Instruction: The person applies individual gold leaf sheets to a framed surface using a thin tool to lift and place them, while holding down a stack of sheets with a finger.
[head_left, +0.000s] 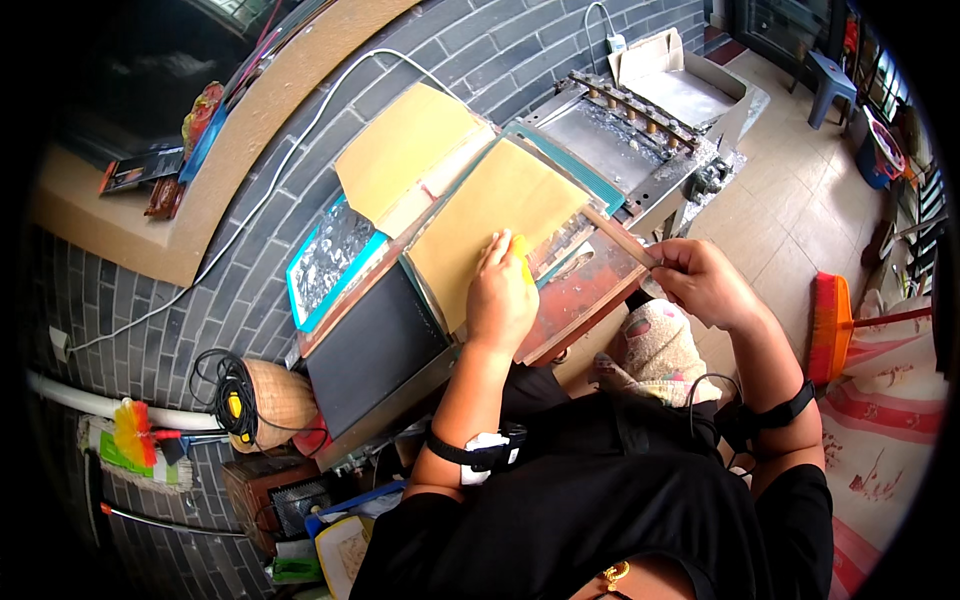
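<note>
My left hand rests on the near edge of a tan sheet, holding a small yellow thing whose kind I cannot tell. The sheet lies flat over a teal-edged board on a reddish worktable. My right hand grips the near end of a flat wooden strip, whose far end touches the sheet's right corner. Behind the first sheet, a second tan sheet leans towards the brick wall. A turquoise-rimmed tray with dark, white-flecked contents stands to the left.
A metal machine with a row of bolts stands beyond the table. Left of the sheet is a black flat panel, with a woven basket and coiled black cable beside it. A patterned cloth lies near my lap; an orange broom is at right.
</note>
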